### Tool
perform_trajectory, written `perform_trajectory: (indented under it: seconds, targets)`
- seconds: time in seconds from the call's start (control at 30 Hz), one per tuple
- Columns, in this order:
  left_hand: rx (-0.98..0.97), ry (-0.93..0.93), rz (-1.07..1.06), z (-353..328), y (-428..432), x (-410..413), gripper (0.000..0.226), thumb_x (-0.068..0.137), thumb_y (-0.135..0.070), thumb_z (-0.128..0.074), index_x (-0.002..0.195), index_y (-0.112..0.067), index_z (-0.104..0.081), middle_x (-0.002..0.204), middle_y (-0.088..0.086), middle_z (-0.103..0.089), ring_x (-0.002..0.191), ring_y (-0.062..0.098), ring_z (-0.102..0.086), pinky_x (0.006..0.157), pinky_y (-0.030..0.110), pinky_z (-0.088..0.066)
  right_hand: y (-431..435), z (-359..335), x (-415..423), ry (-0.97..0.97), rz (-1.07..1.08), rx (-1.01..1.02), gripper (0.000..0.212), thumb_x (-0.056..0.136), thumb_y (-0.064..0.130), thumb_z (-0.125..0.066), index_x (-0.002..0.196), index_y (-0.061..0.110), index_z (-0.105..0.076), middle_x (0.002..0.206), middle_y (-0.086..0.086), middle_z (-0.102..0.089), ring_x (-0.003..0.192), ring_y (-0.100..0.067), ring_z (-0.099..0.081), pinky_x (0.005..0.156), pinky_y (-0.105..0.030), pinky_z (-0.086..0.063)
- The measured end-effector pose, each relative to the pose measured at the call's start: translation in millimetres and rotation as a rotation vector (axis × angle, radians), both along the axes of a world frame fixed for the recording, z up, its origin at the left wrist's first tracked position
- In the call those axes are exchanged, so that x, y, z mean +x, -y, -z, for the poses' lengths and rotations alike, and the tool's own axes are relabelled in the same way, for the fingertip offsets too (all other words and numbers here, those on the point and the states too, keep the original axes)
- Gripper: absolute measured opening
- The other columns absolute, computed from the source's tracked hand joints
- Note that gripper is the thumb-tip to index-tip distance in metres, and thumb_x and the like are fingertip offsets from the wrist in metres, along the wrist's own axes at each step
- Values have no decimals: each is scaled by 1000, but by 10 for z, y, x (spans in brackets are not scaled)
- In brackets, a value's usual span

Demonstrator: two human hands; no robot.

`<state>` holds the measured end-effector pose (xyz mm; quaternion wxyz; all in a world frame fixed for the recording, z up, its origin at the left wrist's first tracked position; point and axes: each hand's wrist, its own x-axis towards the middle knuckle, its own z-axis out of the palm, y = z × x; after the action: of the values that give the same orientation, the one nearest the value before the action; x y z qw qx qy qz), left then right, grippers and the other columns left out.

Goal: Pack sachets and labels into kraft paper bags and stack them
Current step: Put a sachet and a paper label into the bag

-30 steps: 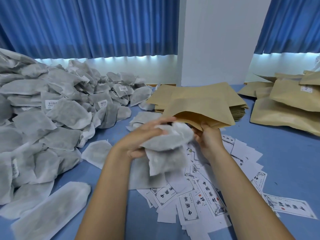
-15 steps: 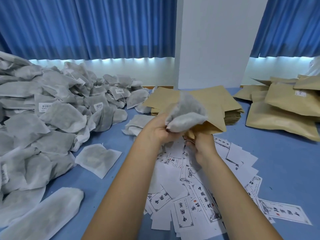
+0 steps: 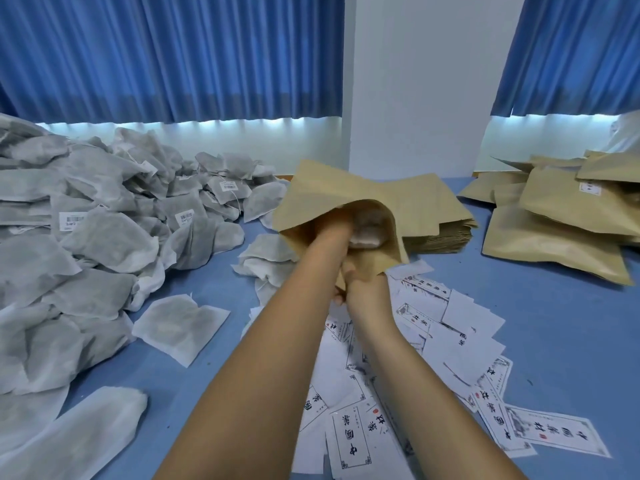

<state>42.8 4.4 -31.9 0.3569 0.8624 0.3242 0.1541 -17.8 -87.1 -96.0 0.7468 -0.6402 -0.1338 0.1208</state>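
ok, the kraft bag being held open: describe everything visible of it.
The brown kraft paper bag is plain and creased, held above the blue table with its mouth spread open towards the camera. The right hand pinches the mouth's lower edge. The left hand reaches inside, beside a grey-white fabric sachet. It hides part of the flat kraft bag stack behind.

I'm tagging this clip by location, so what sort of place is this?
Probably a small hand-packing workroom: a heap of grey sachets, a stack of flat kraft bags and loose printed labels cover one blue table, with filled bags piled at right.
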Motion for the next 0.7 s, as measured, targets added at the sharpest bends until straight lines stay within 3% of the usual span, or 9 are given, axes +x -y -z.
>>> perform_trajectory:
  seconds: [0.1, 0.2, 0.3, 0.4, 0.47, 0.5, 0.57, 0.63, 0.7]
  targets:
    - [272, -198, 74, -31, 110, -31, 45, 102, -30, -33, 141, -8, -35, 146, 16, -35, 134, 31, -32, 110, 34, -21, 51, -37, 18, -79, -6, 31, 18, 95, 0, -41, 83, 6, -53, 50, -2, -56, 33, -9, -46, 38, -16, -34]
    - [501, -306, 198, -18, 251, -257, 37, 96, -17, -46, 131, -6, -47, 135, 17, -47, 125, 33, -43, 103, 38, -33, 149, -110, 156, -123, 54, 99, 15, 95, -2, -39, 89, 1, -53, 61, -10, -55, 35, -10, -46, 42, -21, -35]
    - [783, 291, 263, 119, 332, -692, 21, 83, -13, -47, 88, -15, -67, 88, 3, -67, 83, 23, -63, 61, 30, -44, 176, -107, 253, -184, 93, 153, 25, 94, -3, -40, 76, 10, -52, 53, -2, -51, 34, -8, -41, 41, -20, -32]
    - [614, 954, 202, 217, 170, -1168, 22, 66, -5, -39, 61, -17, -57, 61, -5, -59, 57, 15, -52, 50, 25, -35, 186, -117, 313, -194, 99, 132, 26, 98, 2, -41, 76, 11, -53, 43, 3, -55, 38, -8, -48, 37, -17, -35]
    - [464, 760, 30, 288, -207, -1235, 28, 68, -1, -42, 76, -23, -58, 86, -5, -63, 81, 15, -57, 64, 26, -40, 206, -134, 332, -196, 91, 94, 24, 99, 7, -41, 80, 12, -53, 42, 4, -57, 39, -8, -50, 38, -16, -37]
    - [463, 438, 26, 343, -441, -1205, 37, 72, 1, -49, 97, -26, -59, 113, -4, -59, 106, 18, -53, 80, 30, -42, 217, -133, 332, -204, 88, 90, 23, 99, 8, -41, 80, 12, -53, 44, 3, -59, 39, -7, -51, 37, -15, -36]
    - [431, -221, 247, 481, -808, -1137, 77, 78, -3, -62, 142, -33, -31, 155, -2, -18, 143, 22, -17, 109, 48, -23, 227, -124, 338, -220, 91, 107, 24, 99, 7, -42, 79, 11, -54, 51, -2, -60, 38, -5, -53, 35, -14, -35]
    - [432, -462, 364, 502, -951, -1066, 97, 79, -9, -64, 150, -38, -5, 159, -5, 0, 145, 22, -1, 110, 60, -12, 227, -122, 345, -223, 87, 97, 24, 99, 7, -42, 79, 11, -55, 59, -7, -59, 37, -4, -52, 34, -14, -35]
    - [502, -485, 359, 470, -978, -966, 97, 75, -17, -66, 148, -39, -7, 152, -1, -21, 139, 27, -12, 107, 62, -16, 223, -119, 351, -217, 87, 87, 23, 99, 7, -42, 80, 11, -55, 63, -8, -59, 37, -4, -52, 34, -14, -34]
